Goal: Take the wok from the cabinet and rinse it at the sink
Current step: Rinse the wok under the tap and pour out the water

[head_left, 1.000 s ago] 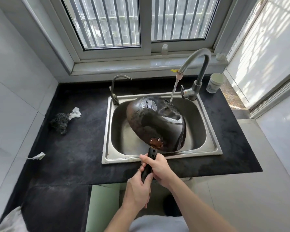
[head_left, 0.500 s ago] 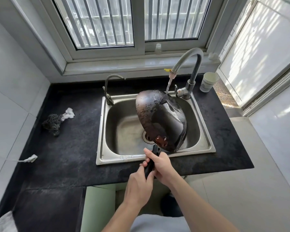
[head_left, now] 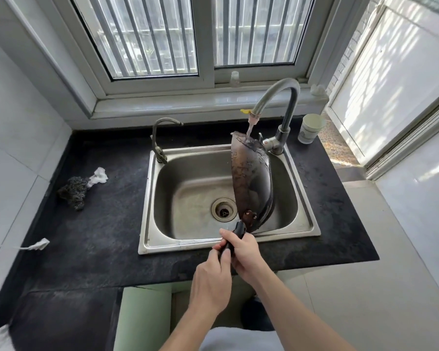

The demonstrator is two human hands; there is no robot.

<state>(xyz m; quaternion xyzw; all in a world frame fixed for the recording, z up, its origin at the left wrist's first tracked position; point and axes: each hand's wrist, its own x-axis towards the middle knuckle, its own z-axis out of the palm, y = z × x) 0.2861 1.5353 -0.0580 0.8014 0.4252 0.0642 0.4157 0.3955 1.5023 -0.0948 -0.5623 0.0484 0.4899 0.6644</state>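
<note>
A blackened wok [head_left: 251,181] stands on edge over the right half of the steel sink [head_left: 147,198], its dark underside turned to the left. Water runs from the tall faucet [head_left: 276,97] onto the wok's upper rim. Both hands hold the wok's black handle [head_left: 238,230] at the sink's front edge: my right hand [head_left: 243,252] wraps it nearest the wok, my left hand [head_left: 212,279] grips its end just behind. The wok's inside faces right and is mostly hidden.
A small second tap [head_left: 160,138] stands at the sink's back left. A steel scourer with a white rag [head_left: 79,188] lies on the black counter [head_left: 86,236] to the left. A paper cup [head_left: 309,131] sits by the faucet. Green cabinet [head_left: 142,317] is below.
The wok has been rotated from lying bottom-up across the basin to standing on edge at the right, uncovering the drain. Both hands stayed on the handle.
</note>
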